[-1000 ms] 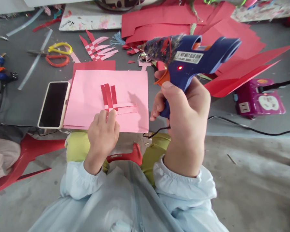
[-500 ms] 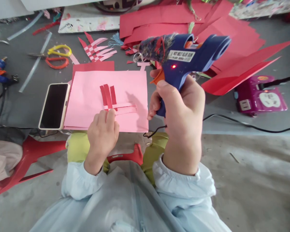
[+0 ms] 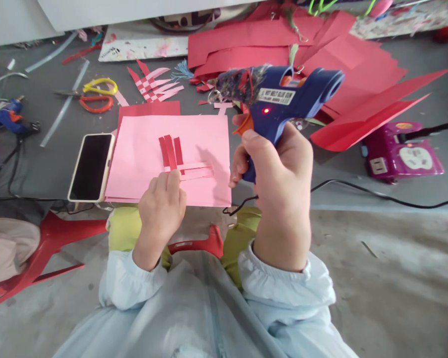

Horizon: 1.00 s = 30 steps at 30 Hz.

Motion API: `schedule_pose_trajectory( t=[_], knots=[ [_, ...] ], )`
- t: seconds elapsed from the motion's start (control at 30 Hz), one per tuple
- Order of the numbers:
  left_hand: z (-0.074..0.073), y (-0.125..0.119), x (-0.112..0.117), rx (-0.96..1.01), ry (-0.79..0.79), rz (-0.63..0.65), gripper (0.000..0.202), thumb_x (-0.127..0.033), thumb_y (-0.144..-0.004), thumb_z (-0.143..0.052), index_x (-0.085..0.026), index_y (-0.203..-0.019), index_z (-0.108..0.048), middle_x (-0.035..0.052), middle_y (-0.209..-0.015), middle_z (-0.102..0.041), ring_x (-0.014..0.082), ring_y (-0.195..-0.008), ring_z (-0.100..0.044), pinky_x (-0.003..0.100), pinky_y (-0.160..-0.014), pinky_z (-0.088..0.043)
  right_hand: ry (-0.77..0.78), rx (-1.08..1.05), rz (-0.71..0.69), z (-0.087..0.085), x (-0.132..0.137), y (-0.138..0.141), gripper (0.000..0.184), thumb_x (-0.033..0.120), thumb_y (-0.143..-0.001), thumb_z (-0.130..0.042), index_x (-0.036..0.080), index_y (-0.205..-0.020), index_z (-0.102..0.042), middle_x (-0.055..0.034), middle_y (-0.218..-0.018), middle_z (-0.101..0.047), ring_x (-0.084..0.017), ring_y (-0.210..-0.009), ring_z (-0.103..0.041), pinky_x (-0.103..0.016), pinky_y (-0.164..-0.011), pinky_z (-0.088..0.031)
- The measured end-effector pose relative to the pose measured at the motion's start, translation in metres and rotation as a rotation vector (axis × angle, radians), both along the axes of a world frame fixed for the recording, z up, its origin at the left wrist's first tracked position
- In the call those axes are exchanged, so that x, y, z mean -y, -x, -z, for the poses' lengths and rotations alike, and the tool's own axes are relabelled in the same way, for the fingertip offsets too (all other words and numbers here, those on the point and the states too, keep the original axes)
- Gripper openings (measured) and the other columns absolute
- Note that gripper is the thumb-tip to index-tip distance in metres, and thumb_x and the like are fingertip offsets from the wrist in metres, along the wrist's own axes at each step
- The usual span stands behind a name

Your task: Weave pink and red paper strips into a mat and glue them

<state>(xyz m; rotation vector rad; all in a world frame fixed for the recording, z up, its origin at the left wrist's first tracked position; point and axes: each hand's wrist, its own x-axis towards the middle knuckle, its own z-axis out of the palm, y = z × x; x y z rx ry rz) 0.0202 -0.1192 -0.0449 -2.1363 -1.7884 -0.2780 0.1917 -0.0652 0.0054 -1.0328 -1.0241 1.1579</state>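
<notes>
My right hand point(image 3: 280, 184) grips a blue glue gun point(image 3: 283, 97) by its handle, raised above the table, its glue-crusted nozzle pointing left and a red light lit on its side. My left hand point(image 3: 164, 204) has its fingers curled, pressing down on the near ends of woven red and pink paper strips point(image 3: 181, 159). The strips lie on a pink paper sheet point(image 3: 142, 154) at the table's front edge. The nozzle hangs above and to the right of the strips, apart from them.
A phone point(image 3: 90, 166) lies left of the pink sheet. Scissors point(image 3: 93, 94), a finished woven piece point(image 3: 153, 82) and a second glue gun point(image 3: 7, 117) sit further left. Red paper sheets point(image 3: 339, 59) pile at the back right. A purple power strip point(image 3: 403, 154) and black cable point(image 3: 377, 196) lie right.
The glue gun has come down and a little left, closer to the pink sheet. My left hand has stayed on the strips. The view has shifted slightly.
</notes>
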Motion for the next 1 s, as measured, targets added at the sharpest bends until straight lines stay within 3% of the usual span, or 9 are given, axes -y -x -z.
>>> schedule_pose_trajectory(
  t=[0.23, 0.4, 0.53, 0.67, 0.83, 1.0],
  knots=[
    [0.001, 0.011, 0.005, 0.282, -0.014, -0.02, 0.021, -0.018, -0.095, -0.044, -0.021, -0.102, -0.065, 0.0024, -0.09, -0.076, 0.0184, -0.082, -0.07, 0.029, -0.07, -0.05, -0.011, 0.005, 0.017, -0.001, -0.001, -0.005, 0.007, 0.022, -0.088, -0.062, 0.023, -0.092, -0.067, 0.0095, -0.047, -0.048, -0.01, -0.036, -0.043, -0.026, -0.037, -0.039],
    [-0.011, 0.019, 0.015, 0.579, -0.052, -0.073, 0.022, -0.014, -0.092, -0.048, -0.022, -0.096, -0.068, 0.0005, -0.096, -0.079, 0.0154, -0.088, -0.075, 0.027, -0.079, -0.056, -0.011, -0.004, 0.027, -0.001, -0.002, -0.012, 0.005, 0.021, -0.09, -0.06, 0.024, -0.089, -0.064, 0.0085, -0.049, -0.049, -0.01, -0.037, -0.043, -0.026, -0.038, -0.039],
    [-0.026, 0.026, 0.011, 0.449, -0.094, -0.066, 0.023, -0.011, -0.089, -0.05, -0.021, -0.092, -0.07, 0.0011, -0.09, -0.079, 0.0178, -0.085, -0.074, 0.03, -0.079, -0.057, 0.015, -0.013, 0.024, -0.002, -0.002, -0.012, 0.003, 0.023, -0.089, -0.061, 0.024, -0.09, -0.064, 0.0085, -0.048, -0.048, -0.011, -0.036, -0.043, -0.027, -0.037, -0.039],
    [-0.034, 0.025, -0.003, 0.292, 0.006, 0.078, 0.024, -0.008, -0.088, -0.05, -0.018, -0.089, -0.072, 0.0061, -0.093, -0.078, 0.0234, -0.092, -0.072, 0.036, -0.085, -0.057, 0.072, 0.034, 0.044, -0.001, -0.002, -0.01, 0.007, 0.026, -0.088, -0.061, 0.023, -0.091, -0.067, 0.008, -0.047, -0.048, -0.011, -0.036, -0.044, -0.027, -0.038, -0.038],
    [-0.028, 0.019, -0.014, 0.264, 0.112, 0.177, 0.021, -0.009, -0.089, -0.05, -0.018, -0.089, -0.069, 0.0082, -0.096, -0.076, 0.0249, -0.095, -0.068, 0.039, -0.088, -0.057, 0.094, 0.081, 0.089, -0.002, -0.001, -0.009, 0.008, 0.024, -0.087, -0.06, 0.023, -0.087, -0.068, 0.0067, -0.046, -0.052, -0.012, -0.036, -0.044, -0.027, -0.038, -0.037],
    [-0.018, 0.024, -0.016, 0.294, 0.107, 0.243, 0.022, -0.01, -0.091, -0.048, -0.019, -0.097, -0.067, 0.0076, -0.099, -0.073, 0.0239, -0.098, -0.066, 0.04, -0.092, -0.055, 0.095, 0.138, 0.092, -0.004, 0.001, -0.011, 0.008, 0.024, -0.087, -0.061, 0.024, -0.086, -0.069, 0.0058, -0.047, -0.052, -0.012, -0.036, -0.045, -0.028, -0.037, -0.035]
  ],
)
